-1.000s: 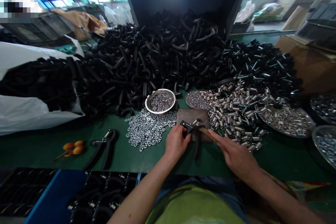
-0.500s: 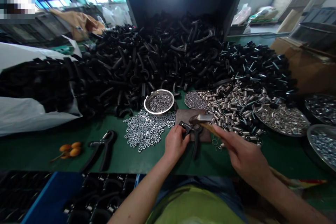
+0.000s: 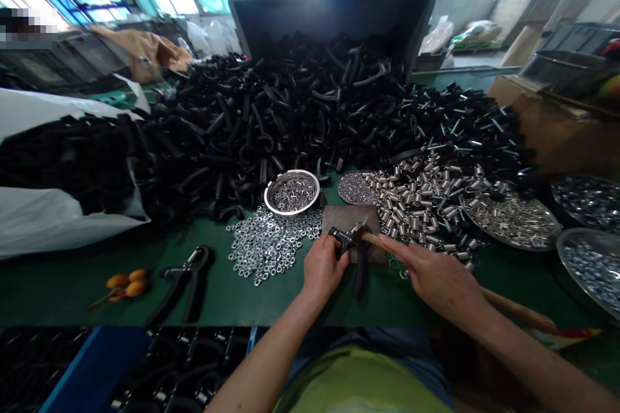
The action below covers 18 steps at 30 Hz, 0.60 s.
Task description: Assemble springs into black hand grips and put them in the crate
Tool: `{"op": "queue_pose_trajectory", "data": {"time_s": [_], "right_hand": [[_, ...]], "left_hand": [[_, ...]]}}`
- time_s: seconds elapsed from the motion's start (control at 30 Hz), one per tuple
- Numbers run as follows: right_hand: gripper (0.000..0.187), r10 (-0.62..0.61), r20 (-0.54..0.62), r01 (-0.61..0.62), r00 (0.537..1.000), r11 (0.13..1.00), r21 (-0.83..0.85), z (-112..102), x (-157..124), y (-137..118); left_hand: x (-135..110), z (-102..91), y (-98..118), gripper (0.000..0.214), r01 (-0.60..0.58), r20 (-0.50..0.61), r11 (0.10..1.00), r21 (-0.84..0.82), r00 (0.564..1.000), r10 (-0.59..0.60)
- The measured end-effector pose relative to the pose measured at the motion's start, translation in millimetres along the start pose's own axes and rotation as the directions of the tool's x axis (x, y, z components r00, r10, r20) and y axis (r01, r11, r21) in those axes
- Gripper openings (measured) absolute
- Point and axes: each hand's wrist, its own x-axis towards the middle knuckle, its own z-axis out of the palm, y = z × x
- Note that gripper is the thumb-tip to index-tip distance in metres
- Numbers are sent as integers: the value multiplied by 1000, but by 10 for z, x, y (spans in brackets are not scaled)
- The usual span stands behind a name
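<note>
My left hand (image 3: 322,266) is closed on a black hand-grip part (image 3: 359,264) and holds its upper end on a small dark metal block (image 3: 347,216). My right hand (image 3: 436,277) is wrapped round the wooden handle of a hammer (image 3: 371,239). The hammer's metal head rests on the top of the part, over the block. A heap of silver washers (image 3: 274,239) lies just left of my left hand. Loose steel springs (image 3: 416,203) are spread to the right of the block.
A big pile of black handles (image 3: 290,116) spills from a tipped dark crate (image 3: 334,6) behind. A steel bowl (image 3: 292,192) and trays of small metal parts (image 3: 513,219) ring the block. One assembled gripper (image 3: 186,281) and orange fruits (image 3: 126,281) lie at left; bins of finished pieces (image 3: 184,368) sit below.
The hammer head rose off the part half a second ago and has come back down onto it. My left hand has kept its hold on the part.
</note>
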Motion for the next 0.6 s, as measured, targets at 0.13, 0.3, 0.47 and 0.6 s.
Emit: {"op": "queue_pose_trajectory", "data": {"time_s": [0.13,0.3,0.47,0.6], "right_hand": [[61,-33,-80,42,996,993,111,48,-184,21],[56,-203,-277,249,939,958,140,315,-622,129],[51,-260,-206,274,943,961,45,603,-795,139],[32,-220,-200,252,955,955,154,546,-494,21]], "left_hand": [[14,10,-6,13,-8,10,1000,30,1000,8],[39,-51,-91,11,-34,-37,999,-27,999,33],[8,-289,-254,10,6,-138,999,-47,990,-12],[-100,-432,-336,18,-32,-126,998,-48,992,26]]}}
